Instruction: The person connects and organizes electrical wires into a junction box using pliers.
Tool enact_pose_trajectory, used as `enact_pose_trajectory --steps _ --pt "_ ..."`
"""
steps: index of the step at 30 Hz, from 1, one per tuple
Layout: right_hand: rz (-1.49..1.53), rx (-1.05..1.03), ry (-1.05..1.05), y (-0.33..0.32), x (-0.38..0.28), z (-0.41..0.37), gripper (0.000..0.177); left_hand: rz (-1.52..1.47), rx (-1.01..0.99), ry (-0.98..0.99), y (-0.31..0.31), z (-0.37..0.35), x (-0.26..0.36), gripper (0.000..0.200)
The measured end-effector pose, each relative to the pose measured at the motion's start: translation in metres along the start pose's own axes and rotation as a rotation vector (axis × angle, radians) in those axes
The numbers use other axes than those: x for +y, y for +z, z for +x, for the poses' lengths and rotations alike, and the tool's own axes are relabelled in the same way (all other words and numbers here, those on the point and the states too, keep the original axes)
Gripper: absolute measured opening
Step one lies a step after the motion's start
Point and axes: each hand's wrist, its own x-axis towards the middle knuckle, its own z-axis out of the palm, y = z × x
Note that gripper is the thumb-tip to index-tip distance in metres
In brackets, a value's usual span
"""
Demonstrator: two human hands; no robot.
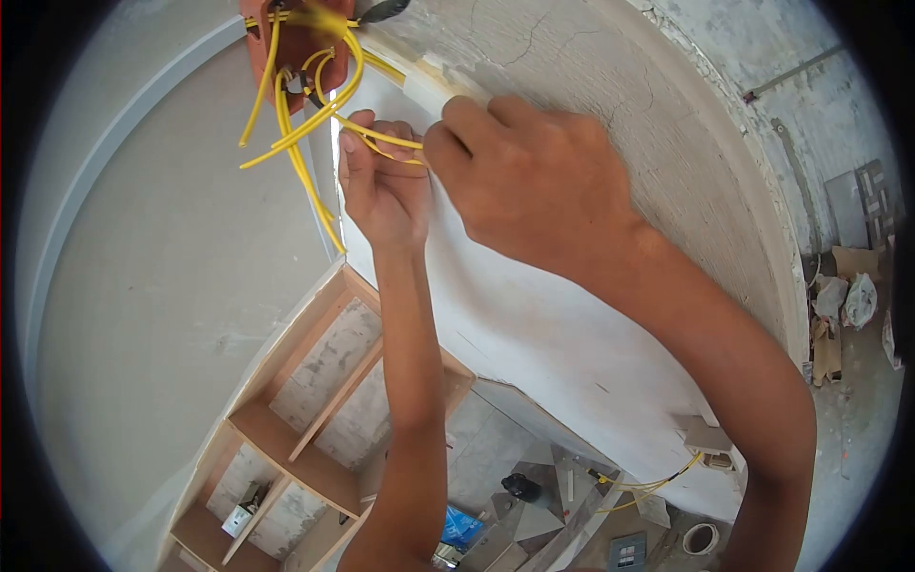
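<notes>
High on the wall (534, 324), near an orange box (295, 43), both hands meet at a bundle of yellow wires (303, 133). The wires come out of the box, loop down and bend to the right, and some of them run into the hands. The left hand (383, 191) is raised from below, its fingers curled shut around the wires. The right hand (524, 181) comes from the right side and is clenched too. Its thumb and fingers pinch the same wires just beside the left hand, so the two hands touch.

A white trunking (429, 91) runs along the wall from the box and passes behind the right hand. One loose wire hangs down from the box along the edge of the wall.

Far below, a wooden shelf (315, 429) stands against the wall — what lies in its compartments is too small to tell. Lower on the wall, a second box (707, 440) has lower wires (648, 486) hanging out, also yellow, and a tape roll (701, 539) lies near it.
</notes>
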Motion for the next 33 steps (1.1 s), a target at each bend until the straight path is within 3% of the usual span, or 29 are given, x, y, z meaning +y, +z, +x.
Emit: enact_pose_trajectory --steps 3,10,22,33 --pt "-0.035 0.027 -0.023 0.003 0.004 -0.003 0.010 0.032 0.068 -0.006 0.005 0.000 0.003 0.027" --pt "-0.056 0.099 0.003 0.004 0.001 -0.008 0.009 -0.035 -0.039 -0.019 0.002 0.003 0.004 0.023" --pt "0.008 -0.002 0.010 -0.001 0.003 -0.007 0.015 -0.042 -0.055 -0.065 0.004 0.002 0.008 0.020" --pt "0.076 0.041 0.040 -0.003 0.003 -0.005 0.015 -0.083 -0.062 -0.056 -0.008 0.001 0.002 0.018"
